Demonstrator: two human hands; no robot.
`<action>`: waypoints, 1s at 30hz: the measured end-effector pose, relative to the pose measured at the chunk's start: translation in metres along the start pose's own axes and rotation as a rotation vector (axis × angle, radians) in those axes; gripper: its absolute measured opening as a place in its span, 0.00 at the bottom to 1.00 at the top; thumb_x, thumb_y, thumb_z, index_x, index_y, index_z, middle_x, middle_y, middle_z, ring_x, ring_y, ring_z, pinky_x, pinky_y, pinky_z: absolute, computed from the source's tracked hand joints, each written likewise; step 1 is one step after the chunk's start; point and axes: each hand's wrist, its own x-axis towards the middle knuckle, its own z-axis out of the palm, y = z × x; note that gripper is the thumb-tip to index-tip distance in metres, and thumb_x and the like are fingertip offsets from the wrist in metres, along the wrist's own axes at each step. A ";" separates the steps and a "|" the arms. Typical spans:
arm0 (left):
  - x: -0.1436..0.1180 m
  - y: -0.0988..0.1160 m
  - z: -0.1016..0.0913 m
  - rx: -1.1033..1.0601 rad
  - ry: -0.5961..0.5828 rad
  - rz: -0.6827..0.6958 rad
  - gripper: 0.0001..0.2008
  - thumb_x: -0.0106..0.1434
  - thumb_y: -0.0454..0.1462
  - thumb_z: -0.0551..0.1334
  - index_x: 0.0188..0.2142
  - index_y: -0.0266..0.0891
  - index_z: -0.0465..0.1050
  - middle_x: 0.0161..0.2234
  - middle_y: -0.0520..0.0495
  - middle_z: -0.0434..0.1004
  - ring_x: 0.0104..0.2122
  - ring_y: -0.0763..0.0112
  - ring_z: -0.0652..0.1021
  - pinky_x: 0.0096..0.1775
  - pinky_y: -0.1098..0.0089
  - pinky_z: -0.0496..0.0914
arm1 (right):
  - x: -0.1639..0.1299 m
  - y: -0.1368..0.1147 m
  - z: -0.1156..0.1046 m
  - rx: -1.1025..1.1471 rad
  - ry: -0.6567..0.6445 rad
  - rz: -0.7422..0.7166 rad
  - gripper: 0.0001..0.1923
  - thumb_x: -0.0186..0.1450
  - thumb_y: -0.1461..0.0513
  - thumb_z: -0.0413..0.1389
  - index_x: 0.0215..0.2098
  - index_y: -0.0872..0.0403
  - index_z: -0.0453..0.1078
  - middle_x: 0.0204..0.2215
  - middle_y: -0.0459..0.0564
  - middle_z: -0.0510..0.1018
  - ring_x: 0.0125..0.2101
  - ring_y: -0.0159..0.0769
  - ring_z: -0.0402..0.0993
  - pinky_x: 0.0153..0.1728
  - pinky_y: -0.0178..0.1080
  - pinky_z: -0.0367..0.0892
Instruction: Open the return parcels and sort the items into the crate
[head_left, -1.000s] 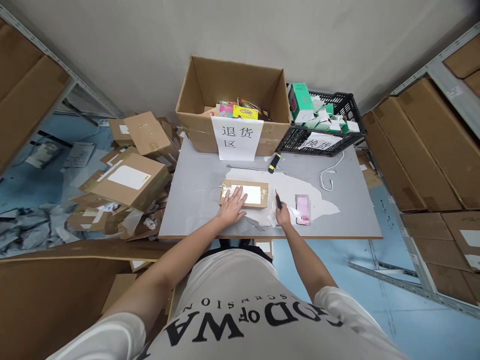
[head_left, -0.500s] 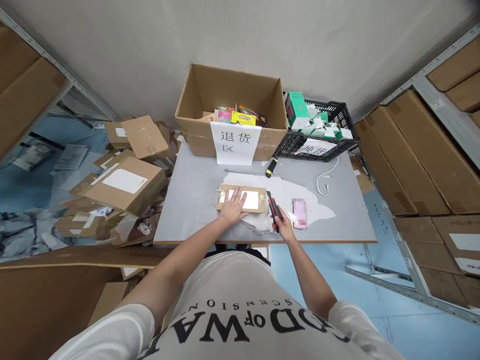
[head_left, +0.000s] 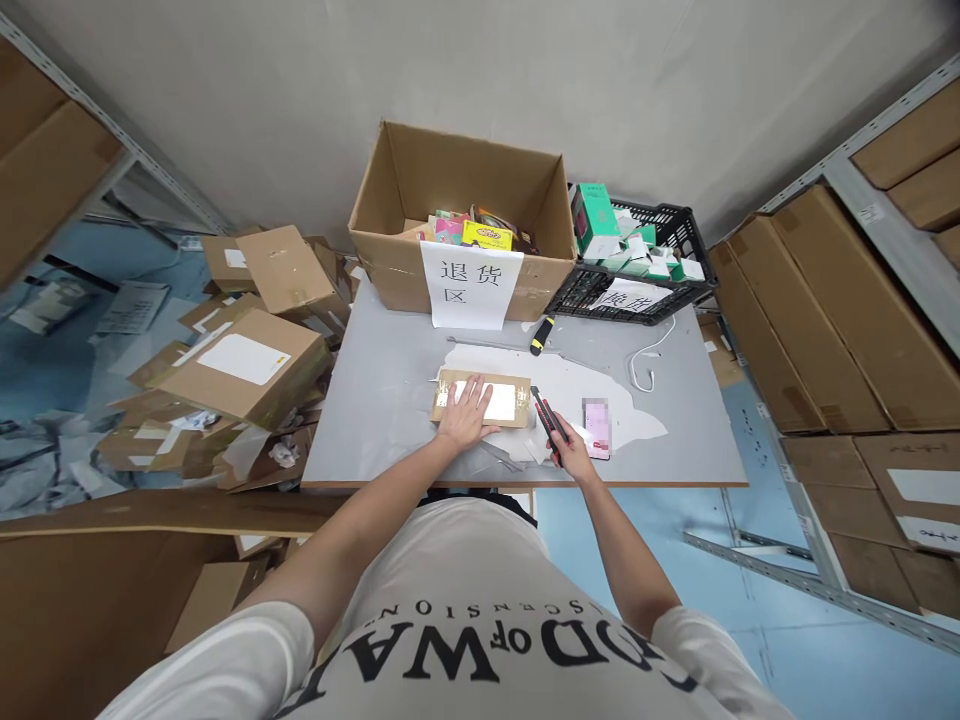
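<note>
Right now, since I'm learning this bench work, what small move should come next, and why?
Probably bring the box cutter to the tape on the carton's right end: the right hand holds the cutter close beside that end, and the left hand lies flat on the carton.

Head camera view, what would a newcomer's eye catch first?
The large cardboard box with its white sign likely wins, at the back of the table beside a black crate. Nearer, the left hand rests on a taped parcel; the right hand holds a red-and-black cutter.
</note>
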 end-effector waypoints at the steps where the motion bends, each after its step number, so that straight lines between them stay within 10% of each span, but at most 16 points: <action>1: 0.001 0.000 0.000 -0.002 -0.004 -0.001 0.42 0.60 0.57 0.54 0.65 0.34 0.48 0.66 0.32 0.43 0.66 0.49 0.45 0.61 0.43 0.39 | 0.000 -0.001 -0.002 -0.013 -0.013 0.001 0.42 0.58 0.44 0.54 0.65 0.50 0.50 0.22 0.39 0.68 0.12 0.22 0.57 0.11 0.29 0.55; 30: 0.002 -0.003 0.005 -0.011 -0.028 -0.009 0.42 0.61 0.56 0.53 0.66 0.34 0.47 0.67 0.34 0.41 0.66 0.49 0.44 0.61 0.42 0.36 | -0.051 0.012 -0.009 -0.059 -0.189 0.029 0.41 0.61 0.44 0.53 0.66 0.52 0.49 0.18 0.39 0.65 0.10 0.25 0.56 0.10 0.30 0.52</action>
